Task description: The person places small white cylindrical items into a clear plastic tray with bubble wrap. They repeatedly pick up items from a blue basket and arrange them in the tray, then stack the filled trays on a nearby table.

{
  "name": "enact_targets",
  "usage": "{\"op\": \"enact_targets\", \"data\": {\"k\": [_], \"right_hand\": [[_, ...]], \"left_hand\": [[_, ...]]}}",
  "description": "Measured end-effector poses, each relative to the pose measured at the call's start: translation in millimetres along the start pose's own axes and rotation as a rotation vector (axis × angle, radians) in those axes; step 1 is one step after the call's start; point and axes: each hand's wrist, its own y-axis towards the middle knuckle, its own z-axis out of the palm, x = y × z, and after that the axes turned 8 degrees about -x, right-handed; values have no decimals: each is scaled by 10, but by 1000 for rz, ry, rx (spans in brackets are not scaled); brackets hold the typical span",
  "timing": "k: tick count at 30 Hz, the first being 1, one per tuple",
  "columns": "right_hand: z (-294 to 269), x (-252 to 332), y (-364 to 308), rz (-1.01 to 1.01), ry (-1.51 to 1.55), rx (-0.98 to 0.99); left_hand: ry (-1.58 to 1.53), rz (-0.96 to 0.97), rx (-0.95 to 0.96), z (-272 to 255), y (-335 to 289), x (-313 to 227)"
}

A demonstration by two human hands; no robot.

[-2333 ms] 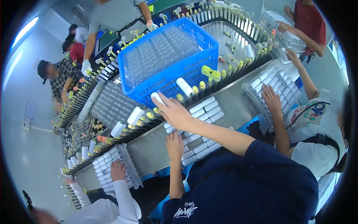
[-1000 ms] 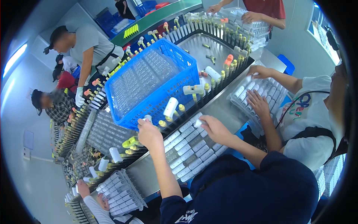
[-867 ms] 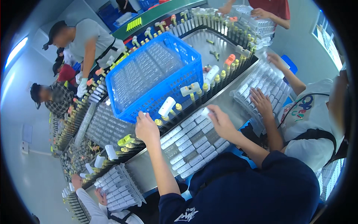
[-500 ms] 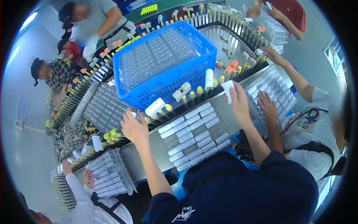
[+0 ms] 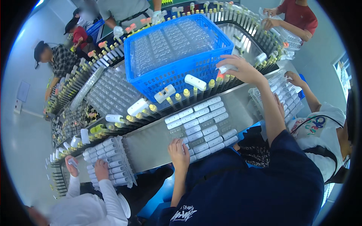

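My left hand (image 5: 178,155) is down at the left side of a clear plastic tray (image 5: 176,132), its fingers bent over one of the white plastic casings there. That casing is mostly hidden under the fingers. Rows of the same oblong white casings (image 5: 209,130) fill much of the tray, and a few pockets show bare. Farther off, my right hand (image 5: 245,71) is closed on another white casing (image 5: 227,68), beside the blue basket's right corner and above the row of yellow-tipped pegs (image 5: 186,92). Several pegs carry white casings (image 5: 195,82) lying tilted on their tops.
The blue basket (image 5: 188,62), holding stacked clear trays, stands behind the pegs. A metal work ledge (image 5: 147,152) runs under my tray. Co-workers' hands handle casings close by at left (image 5: 102,169) and right (image 5: 294,79). Stacked clear trays (image 5: 113,90) lie left of the basket.
My left hand has come back from the pegs to the tray. My right hand has carried its casing forward to the pegs. The casings on the pegs sit farther left in view.
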Motion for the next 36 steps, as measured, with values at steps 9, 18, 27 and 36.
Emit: {"op": "enact_targets", "data": {"k": [9, 18, 27, 36], "right_hand": [[635, 474, 702, -247, -165, 210], [1088, 764, 929, -253, 58, 241], [2197, 1501, 494, -284, -191, -207], [2376, 1021, -1026, -134, 30, -212]], "left_hand": [[-35, -35, 26, -101, 115, 133], [-99, -54, 17, -87, 236, 202], [-12, -75, 287, 7, 185, 288], [100, 96, 429, -7, 180, 396]]}}
